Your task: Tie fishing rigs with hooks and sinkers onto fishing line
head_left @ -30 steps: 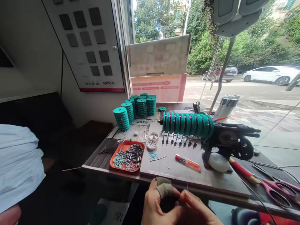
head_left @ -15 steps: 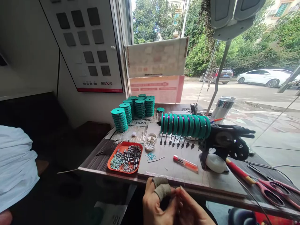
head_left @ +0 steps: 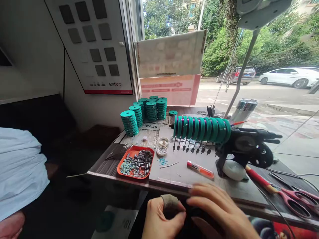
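Observation:
My left hand [head_left: 163, 217] is closed at the front edge of the table, thumb tip pressed to the index finger. Whatever is in that pinch is too small to make out. An olive-grey finger sleeve [head_left: 170, 201] covers part of a finger. To its right, my right hand [head_left: 219, 207] is smeared by motion, its fingers stretched forward and the thumb apart below them, with nothing visible in it. Beyond the hands on the grey board [head_left: 171, 174] lie a red-capped clear tube [head_left: 200, 170], a thin metal rod [head_left: 169, 165] and several small turquoise pieces [head_left: 162, 161].
An orange tray [head_left: 132, 153] of metal weights and small parts sits left. Two small round dishes, one a bead dish [head_left: 161, 150], stand behind the board's middle. Green spools [head_left: 129, 123] are stacked behind; more fill a black winder [head_left: 245, 144]. Scissors [head_left: 296, 202] lie right.
My hands, which were together at the fingertips, have come apart. The right hand has opened and lifted up and to the right. The view has shifted slightly.

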Demonstrator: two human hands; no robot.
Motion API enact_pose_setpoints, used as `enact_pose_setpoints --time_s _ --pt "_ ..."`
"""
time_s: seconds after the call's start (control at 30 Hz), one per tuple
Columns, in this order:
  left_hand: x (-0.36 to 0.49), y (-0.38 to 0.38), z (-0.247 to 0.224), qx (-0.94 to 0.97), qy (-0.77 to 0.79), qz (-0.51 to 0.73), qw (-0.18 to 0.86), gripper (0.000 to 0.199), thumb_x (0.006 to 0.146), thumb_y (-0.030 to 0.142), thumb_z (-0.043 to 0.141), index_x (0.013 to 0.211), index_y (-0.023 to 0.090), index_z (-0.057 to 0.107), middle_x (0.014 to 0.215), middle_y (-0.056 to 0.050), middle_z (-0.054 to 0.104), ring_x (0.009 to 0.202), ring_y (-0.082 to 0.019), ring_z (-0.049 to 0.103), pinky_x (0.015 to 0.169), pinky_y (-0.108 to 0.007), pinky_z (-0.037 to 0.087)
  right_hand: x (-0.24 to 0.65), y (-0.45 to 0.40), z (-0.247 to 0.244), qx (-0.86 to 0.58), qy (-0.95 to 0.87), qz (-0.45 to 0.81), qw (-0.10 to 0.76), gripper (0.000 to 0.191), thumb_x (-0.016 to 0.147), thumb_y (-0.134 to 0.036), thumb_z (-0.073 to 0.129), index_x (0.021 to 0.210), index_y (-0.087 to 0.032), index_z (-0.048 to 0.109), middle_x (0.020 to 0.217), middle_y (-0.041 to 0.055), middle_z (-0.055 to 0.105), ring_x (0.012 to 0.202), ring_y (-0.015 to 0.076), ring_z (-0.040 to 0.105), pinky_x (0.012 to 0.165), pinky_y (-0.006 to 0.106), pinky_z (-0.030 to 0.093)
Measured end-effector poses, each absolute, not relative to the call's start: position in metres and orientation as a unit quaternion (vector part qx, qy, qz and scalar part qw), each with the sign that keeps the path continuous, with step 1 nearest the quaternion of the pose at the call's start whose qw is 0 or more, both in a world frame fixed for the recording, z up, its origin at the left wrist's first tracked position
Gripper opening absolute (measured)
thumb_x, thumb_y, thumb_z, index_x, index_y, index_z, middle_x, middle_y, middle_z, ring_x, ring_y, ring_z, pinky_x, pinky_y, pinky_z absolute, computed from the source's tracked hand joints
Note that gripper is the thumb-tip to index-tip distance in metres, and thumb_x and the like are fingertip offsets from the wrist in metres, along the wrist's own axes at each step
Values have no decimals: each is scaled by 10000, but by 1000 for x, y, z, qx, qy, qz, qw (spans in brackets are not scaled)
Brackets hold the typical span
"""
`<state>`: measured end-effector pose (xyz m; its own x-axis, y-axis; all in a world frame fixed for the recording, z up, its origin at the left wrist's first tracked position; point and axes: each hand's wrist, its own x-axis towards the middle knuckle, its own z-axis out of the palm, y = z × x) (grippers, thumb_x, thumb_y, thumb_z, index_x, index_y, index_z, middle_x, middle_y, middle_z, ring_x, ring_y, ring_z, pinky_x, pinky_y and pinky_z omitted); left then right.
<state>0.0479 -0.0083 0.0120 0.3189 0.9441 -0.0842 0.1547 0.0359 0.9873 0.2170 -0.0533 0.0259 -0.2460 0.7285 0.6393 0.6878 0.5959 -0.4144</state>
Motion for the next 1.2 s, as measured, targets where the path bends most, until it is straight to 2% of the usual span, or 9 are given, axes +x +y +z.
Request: enact_pose_setpoints --time_s 0.07,0.13,0.27,0.33,0.53,0.73,0.83,1.07,1.2 --pt "48 -8 12 598 451 343 568 71 612 169 608 595 123 659 574 -40 644 576 -159 544 565 -250 434 209 -42 25 -446 -805 40 389 119 801 -211 605 904 -243 554 849 7 666 825 175 630 835 300 461" --pt "46 -9 11 600 459 338 562 61 609 156 605 600 129 659 579 -32 644 588 -160 550 568 -244 434 202 -36 16 -462 -799 94 373 28 855 -211 531 843 -234 522 740 -28 641 708 138 620 786 285 471" --pt "43 -10 12 603 484 338 536 50 618 174 630 621 138 665 599 -25 655 623 -171 580 608 -244 445 199 -42 -2 -497 -770 142 374 169 942 -275 404 828 -235 523 695 -33 612 626 107 590 576 201 439" --pt "42 -10 13 609 485 328 536 59 632 193 638 634 142 666 616 -29 664 641 -179 592 624 -250 451 200 -45 -6 -499 -763 148 384 217 963 -314 358 848 -237 526 706 -30 614 617 96 589 566 189 427" --pt "40 -10 13 636 495 320 499 62 654 187 638 689 162 683 651 -22 670 683 -194 599 659 -266 451 199 -47 -13 -495 -773 81 389 277 979 -302 300 837 -228 526 687 -10 605 606 113 579 564 210 423" --pt "29 -14 0 624 508 285 521 256 707 362 645 902 211 711 920 -64 693 913 -246 587 836 -329 426 199 -46 -22 -481 -777 34 404 269 975 -269 306 845 -222 537 655 -5 589 572 116 562 533 209 412" --pt "26 -13 -2 649 502 257 510 301 766 431 577 898 190 700 901 -70 693 896 -238 582 823 -325 424 199 -47 -24 -482 -786 32 385 298 979 -276 286 814 -217 527 645 -4 579 563 119 548 528 215 400" --pt "28 -10 12 698 451 220 510 220 800 353 563 827 173 688 820 -35 685 832 -199 587 761 -268 421 198 -48 -29 -467 -802 14 373 312 986 -251 241 841 -207 514 654 2 574 570 125 528 546 222 383" --pt "27 -10 13 701 458 223 499 184 794 317 567 786 174 682 807 -36 682 822 -201 586 759 -275 419 197 -49 -31 -468 -801 -4 374 311 982 -231 245 825 -204 512 641 1 566 560 127 513 546 230 368"
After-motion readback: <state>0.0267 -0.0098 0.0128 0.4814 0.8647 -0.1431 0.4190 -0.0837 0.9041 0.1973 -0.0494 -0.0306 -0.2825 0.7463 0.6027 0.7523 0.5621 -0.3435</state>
